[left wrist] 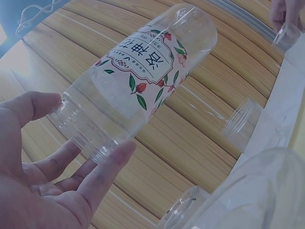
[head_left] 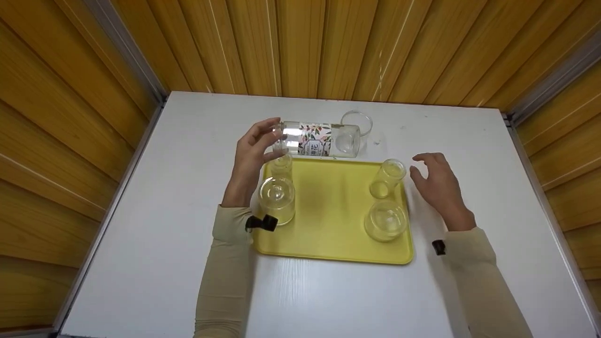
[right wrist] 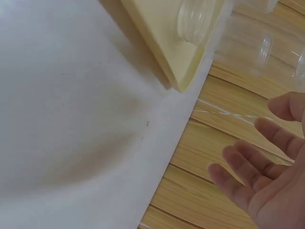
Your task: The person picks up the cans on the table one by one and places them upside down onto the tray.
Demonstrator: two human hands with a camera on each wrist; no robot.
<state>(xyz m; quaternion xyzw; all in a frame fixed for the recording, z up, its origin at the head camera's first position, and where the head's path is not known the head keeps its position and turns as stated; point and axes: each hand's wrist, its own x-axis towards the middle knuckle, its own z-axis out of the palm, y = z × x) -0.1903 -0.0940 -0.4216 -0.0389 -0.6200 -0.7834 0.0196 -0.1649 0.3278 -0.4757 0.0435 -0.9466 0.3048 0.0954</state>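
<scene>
My left hand (head_left: 251, 152) holds a clear jar (head_left: 345, 141) by its neck, thumb on one side and fingers on the other. The jar lies sideways in the air over the far edge of the yellow tray (head_left: 328, 256), its base to the right. It looks empty and bears a white floral label (left wrist: 138, 71) with Chinese characters. Just right of the tray hovers my right hand (head_left: 439, 185), fingers loosely bent, with nothing in it. Nearest to it is a slim clear jar (head_left: 388, 178) at the tray's far right corner.
Also on the tray are a clear jar (head_left: 277, 199) at left, a smaller one (head_left: 281, 164) behind it, and a wide clear jar (head_left: 386, 221) at front right. A clear round-rimmed container (head_left: 368, 117) stands behind the tray on the white table (head_left: 188, 164). Wood-patterned panels (head_left: 300, 47) enclose the table.
</scene>
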